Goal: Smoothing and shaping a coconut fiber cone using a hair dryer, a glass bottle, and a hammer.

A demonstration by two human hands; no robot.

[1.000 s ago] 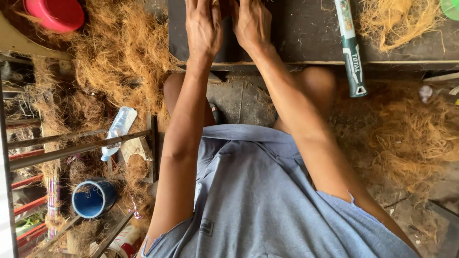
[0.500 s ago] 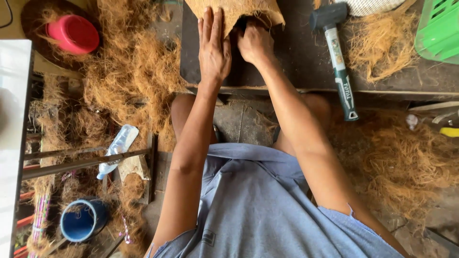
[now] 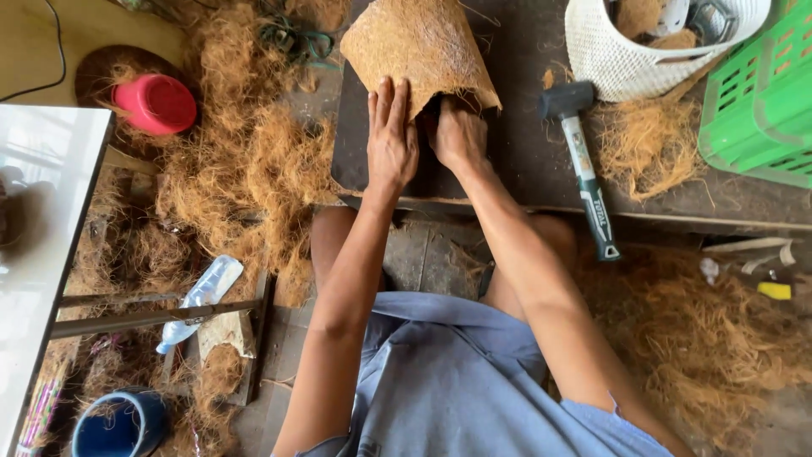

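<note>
Coir matting (image 3: 419,46), a stiff brown sheet curled into a rough cone, lies on the dark workboard (image 3: 524,161) at about twelve o'clock from where the person sits. Their left hand (image 3: 391,140) lies flat on the sheet's near edge, fingers straight and pressed together, pinning it down. Their right hand (image 3: 459,135) is curled and tucked under the fold at the sheet's lower right; I cannot tell whether it pinches the edge or only pushes against it. To my eye this is the shaping step, with the sheet being rolled or tightened into form. The next move looks to call for a steady press from the flat hand while the tucked hand draws the edge round without the fold springing open. A hammer (image 3: 584,161) lies at two o'clock, just beside the sheet but apart from it. Beyond that stand a white woven basket (image 3: 609,59) and a green crate (image 3: 761,110). Loose fibre (image 3: 254,161) is heaped at ten o'clock, near a red bowl (image 3: 156,103).
</note>
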